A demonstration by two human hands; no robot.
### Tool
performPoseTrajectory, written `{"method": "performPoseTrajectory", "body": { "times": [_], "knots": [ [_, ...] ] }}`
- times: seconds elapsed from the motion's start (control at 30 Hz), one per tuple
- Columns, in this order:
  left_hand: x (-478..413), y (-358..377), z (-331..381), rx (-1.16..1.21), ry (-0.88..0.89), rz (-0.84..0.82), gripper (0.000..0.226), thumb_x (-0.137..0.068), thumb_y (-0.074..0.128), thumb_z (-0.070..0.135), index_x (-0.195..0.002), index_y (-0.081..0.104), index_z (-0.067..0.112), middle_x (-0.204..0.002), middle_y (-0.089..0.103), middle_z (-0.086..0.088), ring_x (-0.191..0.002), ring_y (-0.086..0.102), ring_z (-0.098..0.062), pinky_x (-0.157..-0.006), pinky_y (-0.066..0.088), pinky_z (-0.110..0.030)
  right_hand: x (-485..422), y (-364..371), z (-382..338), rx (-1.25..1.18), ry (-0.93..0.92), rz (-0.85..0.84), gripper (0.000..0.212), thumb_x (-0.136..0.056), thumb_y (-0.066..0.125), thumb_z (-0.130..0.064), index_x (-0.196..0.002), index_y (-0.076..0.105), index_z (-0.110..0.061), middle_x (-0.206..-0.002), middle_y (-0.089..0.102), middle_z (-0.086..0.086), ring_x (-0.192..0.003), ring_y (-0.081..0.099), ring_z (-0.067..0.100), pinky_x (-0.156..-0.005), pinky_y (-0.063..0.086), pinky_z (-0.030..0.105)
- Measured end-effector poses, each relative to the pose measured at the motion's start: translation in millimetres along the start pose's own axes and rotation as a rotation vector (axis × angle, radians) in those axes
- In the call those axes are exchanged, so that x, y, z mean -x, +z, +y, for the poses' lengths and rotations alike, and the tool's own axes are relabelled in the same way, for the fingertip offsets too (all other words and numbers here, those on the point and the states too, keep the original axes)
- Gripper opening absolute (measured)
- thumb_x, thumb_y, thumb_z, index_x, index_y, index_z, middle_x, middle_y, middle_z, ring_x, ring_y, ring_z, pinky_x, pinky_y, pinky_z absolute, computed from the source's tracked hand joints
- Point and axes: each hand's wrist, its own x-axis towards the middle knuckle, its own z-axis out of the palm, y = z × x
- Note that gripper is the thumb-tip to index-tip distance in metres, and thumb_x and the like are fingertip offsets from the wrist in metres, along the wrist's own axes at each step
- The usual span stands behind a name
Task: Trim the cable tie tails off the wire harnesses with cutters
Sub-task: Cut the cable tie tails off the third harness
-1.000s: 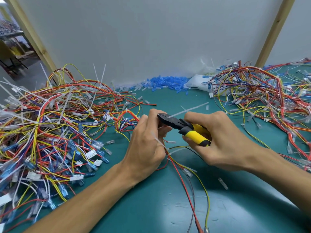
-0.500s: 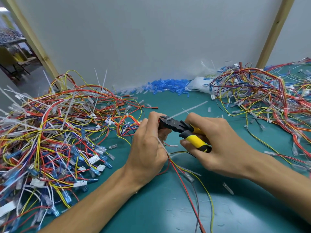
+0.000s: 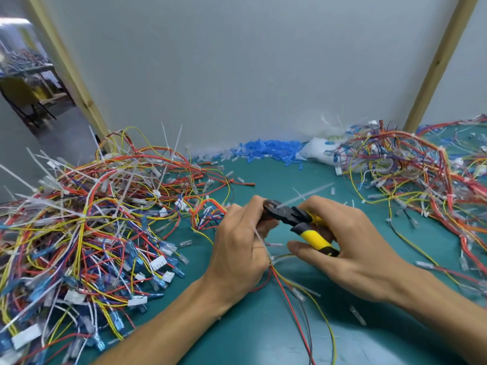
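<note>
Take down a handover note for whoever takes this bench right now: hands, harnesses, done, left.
Left hand holds one wire harness over the green mat.
Right hand grips the yellow-handled cutters, head at a white cable tie tail; cut not confirmed.
Second tail crosses the left hand, untrimmed.
Left pile bristles with long tails: to do.
Right pile shows few: probably done.
</note>
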Motion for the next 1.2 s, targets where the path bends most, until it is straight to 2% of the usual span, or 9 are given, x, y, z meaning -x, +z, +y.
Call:
{"method": "performPoseTrajectory", "body": {
  "times": [0.1, 0.2, 0.3, 0.37, 0.53, 0.67, 0.8, 1.0, 1.2],
  "knots": [
    [-0.1, -0.6, 1.9, -0.043, -0.004, 0.009, 0.038, -0.085, 0.058, -0.006, -0.1, 0.053, 0.029, -0.086, 0.043, 0.02, -0.077, 0.047, -0.02, -0.072, 0.041, -0.026, 0.3, -3.3, -1.2, 0.002, 0.002, -0.037, 0.027, -0.09, 0.071, -0.044, -0.098, 0.047, -0.034, -0.085, 0.045, -0.023, -0.075, 0.046, 0.004, -0.063, 0.037, 0.024],
    [-0.9, -2.0, 1.5, -0.031, -0.023, 0.023, 0.034, -0.087, 0.058, -0.004, -0.098, 0.057, 0.027, -0.087, 0.05, 0.018, -0.078, 0.045, -0.016, -0.074, 0.038, -0.022, -1.8, -5.0, -3.2, 0.001, -0.007, -0.074, 0.027, -0.092, 0.069, -0.038, -0.097, 0.043, -0.037, -0.083, 0.045, -0.021, -0.074, 0.046, 0.003, -0.063, 0.035, 0.022],
    [-2.8, -0.9, 2.8, 0.012, -0.049, 0.032, 0.019, -0.09, 0.063, -0.001, -0.095, 0.067, 0.017, -0.085, 0.06, 0.013, -0.079, 0.051, -0.014, -0.076, 0.042, -0.034, -2.2, -5.2, -3.3, -0.018, 0.024, -0.09, 0.025, -0.093, 0.066, -0.033, -0.092, 0.042, -0.033, -0.076, 0.046, -0.012, -0.068, 0.044, 0.013, -0.06, 0.041, 0.036],
    [-3.4, 0.2, 3.3, 0.028, -0.072, 0.035, 0.011, -0.093, 0.065, 0.006, -0.095, 0.071, 0.014, -0.085, 0.063, 0.012, -0.081, 0.053, -0.01, -0.077, 0.043, -0.038, -1.2, -4.3, -2.2, -0.046, 0.052, -0.097, 0.022, -0.094, 0.064, -0.024, -0.088, 0.043, -0.027, -0.07, 0.046, -0.008, -0.064, 0.041, 0.021, -0.057, 0.039, 0.044],
    [-0.2, 5.8, 2.3, 0.071, -0.139, 0.027, 0.012, -0.097, 0.063, 0.016, -0.104, 0.073, 0.019, -0.09, 0.069, 0.01, -0.085, 0.058, -0.023, -0.079, 0.047, -0.046, -1.0, -3.5, -0.1, -0.088, 0.056, -0.118, 0.028, -0.093, 0.06, -0.015, -0.083, 0.042, -0.034, -0.065, 0.046, -0.003, -0.061, 0.041, 0.023, -0.055, 0.034, 0.042],
    [0.8, 7.6, 6.9, 0.064, -0.128, 0.01, 0.008, -0.098, 0.061, 0.016, -0.093, 0.065, 0.021, -0.081, 0.059, 0.019, -0.077, 0.053, -0.023, -0.072, 0.046, -0.043, -0.9, -6.2, 1.2, -0.125, 0.078, -0.158, 0.02, -0.086, 0.062, -0.017, -0.086, 0.043, -0.022, -0.067, 0.047, 0.002, -0.064, 0.039, 0.026, -0.058, 0.036, 0.047],
    [3.0, 8.8, 4.7, 0.058, -0.146, 0.01, 0.009, -0.096, 0.062, 0.013, -0.089, 0.059, 0.019, -0.078, 0.058, 0.008, -0.074, 0.054, -0.027, -0.067, 0.047, -0.049, -2.9, -10.9, 1.5, -0.106, 0.067, -0.18, 0.019, -0.088, 0.064, -0.018, -0.09, 0.046, -0.023, -0.071, 0.048, -0.002, -0.068, 0.042, 0.026, -0.062, 0.04, 0.049],
    [-1.6, 6.3, 1.0, 0.034, -0.125, -0.024, 0.009, -0.095, 0.064, 0.013, -0.092, 0.061, 0.021, -0.078, 0.06, 0.008, -0.073, 0.056, -0.03, -0.065, 0.049, -0.051, -2.3, -11.5, 1.4, 0.021, 0.059, -0.12, 0.021, -0.087, 0.062, -0.034, -0.095, 0.042, -0.033, -0.083, 0.051, -0.011, -0.076, 0.049, 0.02, -0.067, 0.045, 0.044],
    [-4.0, 6.2, 0.0, 0.091, -0.171, -0.027, 0.019, -0.095, 0.064, 0.014, -0.099, 0.064, 0.032, -0.082, 0.064, 0.016, -0.077, 0.055, -0.028, -0.07, 0.052, -0.055, -1.9, -6.3, 1.8, 0.039, 0.094, -0.141, 0.027, -0.086, 0.063, -0.026, -0.094, 0.038, -0.031, -0.081, 0.049, -0.009, -0.075, 0.047, 0.022, -0.065, 0.045, 0.045]
  ]
}}
